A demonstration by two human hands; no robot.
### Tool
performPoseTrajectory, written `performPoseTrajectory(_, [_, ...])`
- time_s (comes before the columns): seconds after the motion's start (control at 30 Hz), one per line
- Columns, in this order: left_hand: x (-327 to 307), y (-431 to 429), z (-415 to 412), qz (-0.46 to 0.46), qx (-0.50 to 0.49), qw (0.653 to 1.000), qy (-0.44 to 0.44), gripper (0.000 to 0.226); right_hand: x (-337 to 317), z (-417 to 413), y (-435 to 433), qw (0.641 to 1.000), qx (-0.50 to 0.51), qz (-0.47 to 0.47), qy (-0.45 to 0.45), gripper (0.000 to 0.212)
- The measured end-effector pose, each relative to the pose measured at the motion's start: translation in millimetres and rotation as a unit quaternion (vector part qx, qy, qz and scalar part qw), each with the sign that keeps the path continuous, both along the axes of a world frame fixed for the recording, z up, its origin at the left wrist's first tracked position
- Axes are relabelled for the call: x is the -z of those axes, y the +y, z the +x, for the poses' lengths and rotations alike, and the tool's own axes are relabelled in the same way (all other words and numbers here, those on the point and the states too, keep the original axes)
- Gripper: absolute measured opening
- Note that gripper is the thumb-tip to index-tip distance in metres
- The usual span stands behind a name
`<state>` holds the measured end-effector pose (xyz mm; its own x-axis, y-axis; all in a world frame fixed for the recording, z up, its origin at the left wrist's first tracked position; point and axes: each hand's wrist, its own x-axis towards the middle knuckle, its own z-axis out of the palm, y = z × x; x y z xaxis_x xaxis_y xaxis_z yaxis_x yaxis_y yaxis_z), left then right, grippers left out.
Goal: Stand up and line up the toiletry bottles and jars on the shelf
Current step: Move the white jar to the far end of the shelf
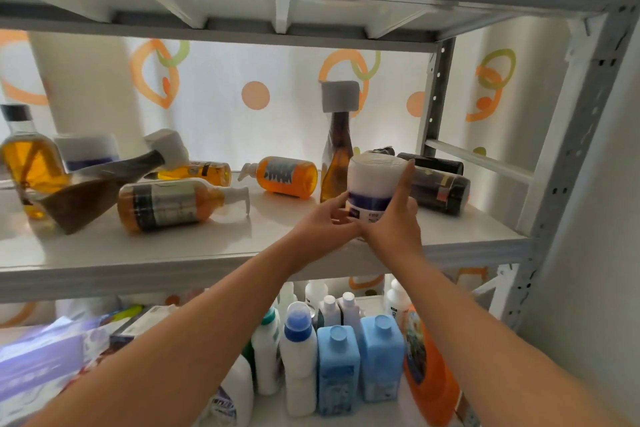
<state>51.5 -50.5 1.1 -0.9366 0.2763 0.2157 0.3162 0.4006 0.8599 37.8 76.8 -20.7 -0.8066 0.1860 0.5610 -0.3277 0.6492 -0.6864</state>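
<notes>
- Hands: two, both on one white jar (372, 184). The left hand (327, 220) curls its fingers round the lower left side. The right hand (393, 222) clasps the right side, one finger reaching up towards the lid.
- The held jar is round, smooth plastic with a purple band. It is upright at the right of the middle shelf (173, 250); its base is hidden behind the hands.
- A second white jar (88, 151) stands at the far left.
- Two brown tapered bottles have grey square caps: the upright one (336, 156) is just behind the held jar, the other (104, 184) lies at the left.
- Two clear pump bottles of orange liquid lie on their sides: a large labelled one (166, 206) and a shorter one (285, 177).
- One round amber bottle (29, 158) with a black cap stands at the far left.
- Two dark cylinders (440, 189) lie at the right.
- On the lower shelf, two pale blue square bottles (360, 364) stand side by side.
</notes>
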Motion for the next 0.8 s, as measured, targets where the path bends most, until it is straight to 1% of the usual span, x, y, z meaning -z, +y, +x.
performPoseTrajectory(0.07, [1.2, -2.8, 1.2, -0.006, -0.006, 1.0, 0.0, 0.049, 0.6, 0.0, -1.8, 1.0, 0.014, -0.005, 0.01, 0.119])
performPoseTrajectory(0.13, [0.0, -8.2, 2.4, -0.007, -0.016, 1.0, 0.001, 0.047, 0.6, 0.1, -1.6, 1.0, 0.006, -0.008, 0.026, 0.118])
performPoseTrajectory(0.37, [1.3, -38.2, 16.6, -0.032, -0.093, 0.994, 0.055, 0.055, 5.0, 3.9, -22.1, 0.997, -0.039, -0.017, 0.071, 0.12])
performPoseTrajectory(0.6, [4.3, -73.5, 28.7, -0.047, -0.131, 0.988, 0.072, 0.054, 6.3, 4.3, -57.7, 0.995, -0.072, -0.012, 0.07, 0.121])
performPoseTrajectory(0.7, [5.5, -85.5, 31.9, -0.031, -0.142, 0.986, 0.083, 0.053, 5.4, 9.1, -71.2, 0.993, -0.089, -0.017, 0.073, 0.121])
performPoseTrajectory(0.8, [4.6, -100.1, 36.3, 0.02, -0.156, 0.984, 0.082, 0.053, -1.4, 16.7, -87.0, 0.988, -0.113, -0.026, 0.1, 0.119])
